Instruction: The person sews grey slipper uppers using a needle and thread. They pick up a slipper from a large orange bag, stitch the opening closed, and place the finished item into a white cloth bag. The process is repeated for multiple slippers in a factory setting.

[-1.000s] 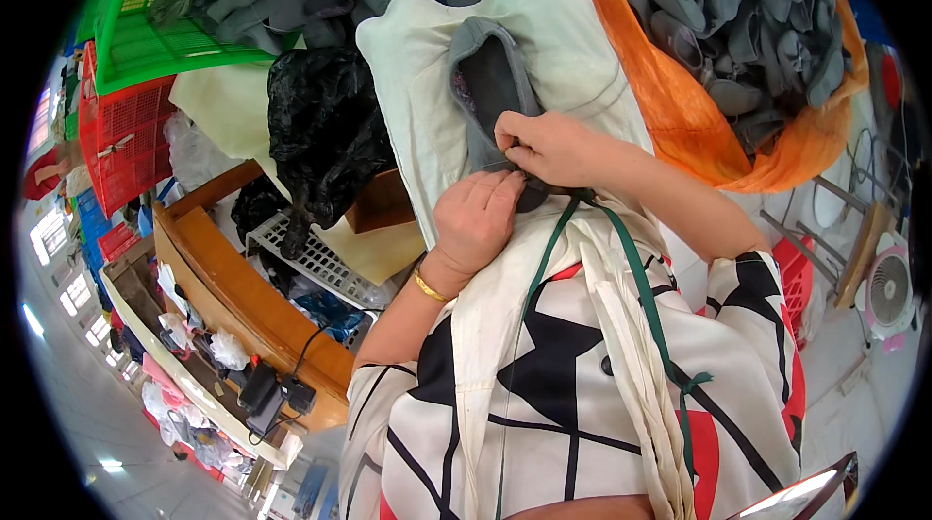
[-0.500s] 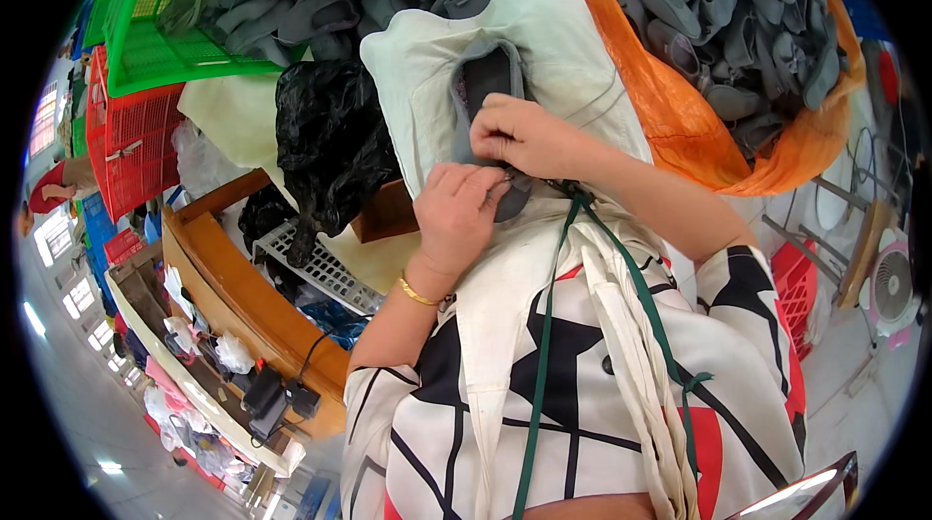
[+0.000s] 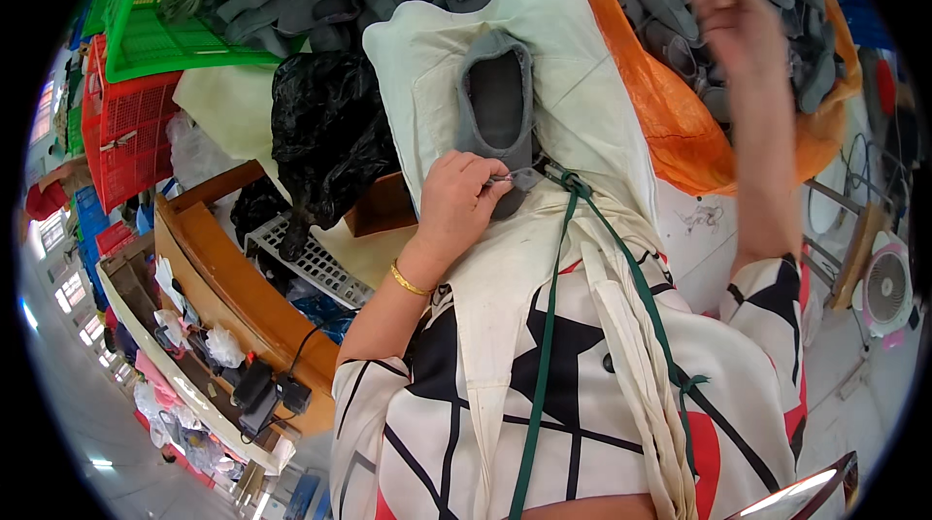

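- Head view, far left of the left hand [image 3: 458,201]: a red crate [image 3: 121,146], then a black plastic bag [image 3: 325,122] nearer that hand.
- Left hand: thumb and fingers pinched at the toe of a grey shoe [image 3: 497,98].
- Grey shoe: just beyond the left hand, opening upward, on a white cushion [image 3: 594,83].
- Right of the cushion: an orange sack [image 3: 670,122] of shoes.
- Right hand [image 3: 736,20]: over the sack, well apart from the left, blurred; cannot tell whether it grips anything.

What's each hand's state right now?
Left hand: closed, pinching a small grey piece at the grey shoe's toe.
Right hand: raised, blurred; grip cannot be told.
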`<state>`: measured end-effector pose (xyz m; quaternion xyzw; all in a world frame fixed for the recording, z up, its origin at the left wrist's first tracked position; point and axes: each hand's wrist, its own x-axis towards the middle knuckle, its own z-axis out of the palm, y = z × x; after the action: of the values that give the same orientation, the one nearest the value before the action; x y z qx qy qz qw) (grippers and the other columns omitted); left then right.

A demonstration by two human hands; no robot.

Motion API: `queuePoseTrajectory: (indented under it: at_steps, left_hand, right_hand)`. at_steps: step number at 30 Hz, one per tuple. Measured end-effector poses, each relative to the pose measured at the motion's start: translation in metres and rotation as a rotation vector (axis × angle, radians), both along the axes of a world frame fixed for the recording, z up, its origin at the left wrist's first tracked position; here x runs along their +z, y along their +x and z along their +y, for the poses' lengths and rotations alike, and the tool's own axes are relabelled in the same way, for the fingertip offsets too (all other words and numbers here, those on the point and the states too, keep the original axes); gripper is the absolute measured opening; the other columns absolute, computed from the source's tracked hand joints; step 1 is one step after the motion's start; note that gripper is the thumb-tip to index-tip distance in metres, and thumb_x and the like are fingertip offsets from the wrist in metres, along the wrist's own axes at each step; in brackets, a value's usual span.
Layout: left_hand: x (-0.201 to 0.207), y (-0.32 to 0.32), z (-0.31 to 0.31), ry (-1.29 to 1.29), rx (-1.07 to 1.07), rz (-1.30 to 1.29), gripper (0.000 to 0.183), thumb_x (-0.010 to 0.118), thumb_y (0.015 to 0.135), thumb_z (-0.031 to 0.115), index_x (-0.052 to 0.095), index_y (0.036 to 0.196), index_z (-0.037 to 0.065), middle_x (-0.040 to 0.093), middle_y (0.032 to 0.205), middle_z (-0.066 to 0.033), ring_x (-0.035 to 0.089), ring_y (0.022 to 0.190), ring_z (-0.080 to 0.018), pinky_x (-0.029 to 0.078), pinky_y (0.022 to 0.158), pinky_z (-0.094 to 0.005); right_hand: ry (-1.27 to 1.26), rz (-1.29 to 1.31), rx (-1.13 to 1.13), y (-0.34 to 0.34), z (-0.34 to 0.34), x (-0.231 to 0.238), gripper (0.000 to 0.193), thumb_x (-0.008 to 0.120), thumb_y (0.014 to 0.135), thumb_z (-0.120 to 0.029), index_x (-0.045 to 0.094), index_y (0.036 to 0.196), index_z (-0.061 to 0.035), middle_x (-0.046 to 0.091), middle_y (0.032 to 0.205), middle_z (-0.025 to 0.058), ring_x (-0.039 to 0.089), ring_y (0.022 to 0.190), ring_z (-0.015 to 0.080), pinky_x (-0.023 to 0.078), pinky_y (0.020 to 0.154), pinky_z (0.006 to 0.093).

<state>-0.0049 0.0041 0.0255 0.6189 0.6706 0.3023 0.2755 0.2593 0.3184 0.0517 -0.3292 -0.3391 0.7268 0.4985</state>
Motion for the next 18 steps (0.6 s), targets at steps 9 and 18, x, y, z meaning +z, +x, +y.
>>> queuePoseTrajectory:
  at_steps: [9,18]
  left_hand:
    - [-0.004,-0.001,0.004,0.030,-0.038,-0.010,0.012,0.075,0.076,0.009,0.068,0.086,0.006,0.063,0.079,-0.0068,0.058,0.077,-0.0284,0.046,0.072,-0.0392]
    - [0.000,0.005,-0.002,-0.004,0.099,0.079,0.022,0.076,0.076,0.012,0.066,0.095,0.006,0.062,0.094,-0.0105,0.055,0.091,-0.0317,0.046,0.078,-0.0406]
  right_hand:
    - [0.620,-0.622,-0.805,0.079,0.034,0.069,0.010,0.055,0.094,-0.003,0.061,0.098,0.0029,0.068,0.091,0.0108,0.064,0.075,0.0164,0.055,0.067,0.0280]
    - [0.054,-0.523,0.653,-0.081,-0.142,-0.027,0.013,0.062,0.098,-0.019,0.067,0.109,-0.0122,0.058,0.076,-0.0050,0.049,0.061,0.0024,0.041,0.054,0.0193]
